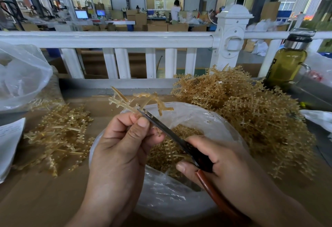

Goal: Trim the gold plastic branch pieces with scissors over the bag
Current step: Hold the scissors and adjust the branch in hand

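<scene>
Factory hall background: stacked cartons, lit monitors and a standing person (175, 12) lie beyond a white railing (107, 39) that runs along the far edge of the work surface (45, 199), which is brown and looks like cardboard.

1. Bag (170, 199): clear plastic, mouth open upward, at the middle of the near edge. Small gold offcuts lie inside it.
2. Left hand (118, 146): thumb and fingers are closed on the stem of one gold branch piece (125, 101), pinching it. The piece is held above the far rim of the bag, with its side twigs pointing up and away.
3. Right hand (221, 162): fingers are curled round the dark handles of the scissors (161, 124), gripping them over the bag. A red-brown handle loop shows below the thumb. The blades point up and left and read as one dark line. Their tip meets the branch stem just beside the left fingertips.
4. Large pile (251, 112) of gold branch pieces: toward the right edge, touching the bag's right side.
5. Smaller pile (59, 133) of branch pieces: toward the left edge, apart from the bag.
6. Far right corner: a bottle (287, 61) of olive-green liquid with a metal cap, upright.
7. Far left corner: a second clear bag (21, 76). A paper sheet (9, 140) lies at the left edge.
</scene>
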`<state>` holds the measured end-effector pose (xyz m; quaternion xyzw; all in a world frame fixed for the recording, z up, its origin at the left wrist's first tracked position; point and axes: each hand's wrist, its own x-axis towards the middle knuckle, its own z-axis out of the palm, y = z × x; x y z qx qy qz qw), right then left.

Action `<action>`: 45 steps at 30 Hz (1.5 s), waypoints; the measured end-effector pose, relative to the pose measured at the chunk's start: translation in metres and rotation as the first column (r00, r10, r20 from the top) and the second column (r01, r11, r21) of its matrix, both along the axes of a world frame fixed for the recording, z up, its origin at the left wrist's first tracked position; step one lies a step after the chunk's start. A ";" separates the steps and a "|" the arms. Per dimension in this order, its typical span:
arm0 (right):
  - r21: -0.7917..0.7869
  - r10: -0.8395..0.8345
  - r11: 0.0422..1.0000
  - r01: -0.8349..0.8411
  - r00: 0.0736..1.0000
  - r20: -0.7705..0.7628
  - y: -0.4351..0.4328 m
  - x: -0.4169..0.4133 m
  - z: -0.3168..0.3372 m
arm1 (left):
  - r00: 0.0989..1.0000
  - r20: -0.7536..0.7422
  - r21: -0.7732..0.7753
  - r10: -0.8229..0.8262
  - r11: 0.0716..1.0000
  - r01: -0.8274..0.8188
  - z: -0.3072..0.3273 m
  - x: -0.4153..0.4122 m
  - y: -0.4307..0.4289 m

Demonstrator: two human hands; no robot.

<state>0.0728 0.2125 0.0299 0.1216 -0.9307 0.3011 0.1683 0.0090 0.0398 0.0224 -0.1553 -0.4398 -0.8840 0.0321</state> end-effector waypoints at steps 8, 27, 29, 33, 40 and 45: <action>0.020 0.010 1.000 -0.010 1.000 -0.004 0.001 0.000 0.001 | 1.000 -0.005 -0.002 -0.007 1.000 0.007 -0.002 -0.002 0.000; 0.047 -0.015 0.999 0.014 1.000 0.024 0.001 0.000 0.003 | 0.999 -0.005 0.011 -0.042 0.999 0.042 -0.003 -0.003 -0.001; 0.043 -0.015 0.999 0.014 1.000 0.027 0.001 0.000 0.003 | 0.999 -0.004 0.009 -0.039 0.999 0.039 -0.003 -0.003 -0.001; 0.050 -0.020 0.999 0.019 0.999 0.026 0.002 0.001 0.003 | 0.999 -0.007 -0.004 -0.032 0.999 0.032 -0.003 -0.003 0.000; 0.040 -0.034 0.999 0.033 0.999 0.020 0.003 0.000 0.000 | 0.999 0.014 0.004 -0.043 0.999 0.043 0.001 -0.001 0.001; 0.036 -0.033 0.999 0.032 0.999 0.010 0.005 -0.001 -0.002 | 0.999 0.034 0.005 -0.037 0.999 0.037 0.002 -0.001 0.000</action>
